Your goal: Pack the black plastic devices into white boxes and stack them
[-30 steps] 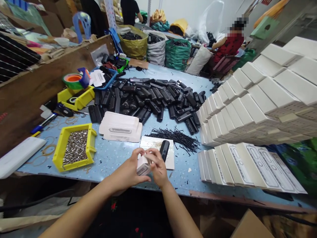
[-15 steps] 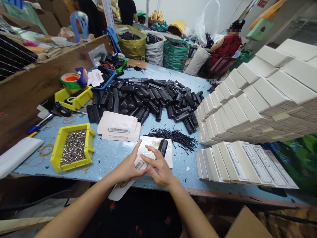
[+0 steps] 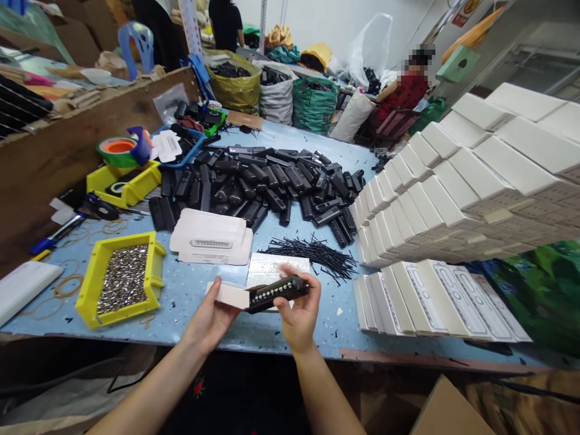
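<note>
My left hand (image 3: 209,315) is closed round a small white cardboard box (image 3: 232,295). A long black plastic device (image 3: 277,291) with a row of pale squares along its face is gripped in my right hand (image 3: 301,308). The device's left end meets the box's right end. I cannot tell how far inside it sits. Under the hands lies a white pad (image 3: 263,266) with a speckled surface. Flat printed cartons (image 3: 211,238) are stacked to the left of the pad, and thin black sticks or ties (image 3: 312,255) lie behind it.
Many black devices (image 3: 267,175) are heaped across the table's middle. A yellow bin (image 3: 156,266) of small metal parts stands left, near another yellow bin (image 3: 147,187). White boxes (image 3: 457,175) are piled high on the right. Full sacks (image 3: 315,106) and other people are beyond.
The device that lay on the pad is now in my right hand, against the box's end. The box, earlier between both hands with a flap hanging down, is now in my left hand alone.
</note>
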Demonstrator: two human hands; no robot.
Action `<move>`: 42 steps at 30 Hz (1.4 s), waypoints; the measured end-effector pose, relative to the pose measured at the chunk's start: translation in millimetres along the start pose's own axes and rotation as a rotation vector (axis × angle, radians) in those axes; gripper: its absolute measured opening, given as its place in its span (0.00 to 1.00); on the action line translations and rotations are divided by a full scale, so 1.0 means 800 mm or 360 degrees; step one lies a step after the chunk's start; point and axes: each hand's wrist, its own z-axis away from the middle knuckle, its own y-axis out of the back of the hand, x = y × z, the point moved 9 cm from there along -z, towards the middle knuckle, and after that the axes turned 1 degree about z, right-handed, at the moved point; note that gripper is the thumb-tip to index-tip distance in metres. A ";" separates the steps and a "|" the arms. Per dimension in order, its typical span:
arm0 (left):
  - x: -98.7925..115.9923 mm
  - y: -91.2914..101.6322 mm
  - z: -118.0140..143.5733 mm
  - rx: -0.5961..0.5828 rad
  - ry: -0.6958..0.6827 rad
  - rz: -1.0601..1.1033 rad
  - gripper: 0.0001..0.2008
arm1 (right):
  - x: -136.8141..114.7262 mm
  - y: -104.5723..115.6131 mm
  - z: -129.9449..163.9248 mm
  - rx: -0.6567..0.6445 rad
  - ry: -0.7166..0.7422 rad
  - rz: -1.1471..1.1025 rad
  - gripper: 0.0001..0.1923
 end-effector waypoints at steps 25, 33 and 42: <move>0.075 0.001 0.025 -0.0213 -0.1390 -0.2138 0.34 | 0.086 -0.113 -0.096 -0.1043 -0.0320 0.0757 0.17; 0.051 -0.010 0.010 -0.0312 -0.1078 -0.1676 0.33 | 0.143 -0.046 -0.192 -0.0715 -0.0445 0.1392 0.06; 0.032 -0.022 0.010 -0.0509 -0.1009 -0.1798 0.41 | 0.029 -0.061 -0.023 -0.0574 -0.0029 0.0746 0.12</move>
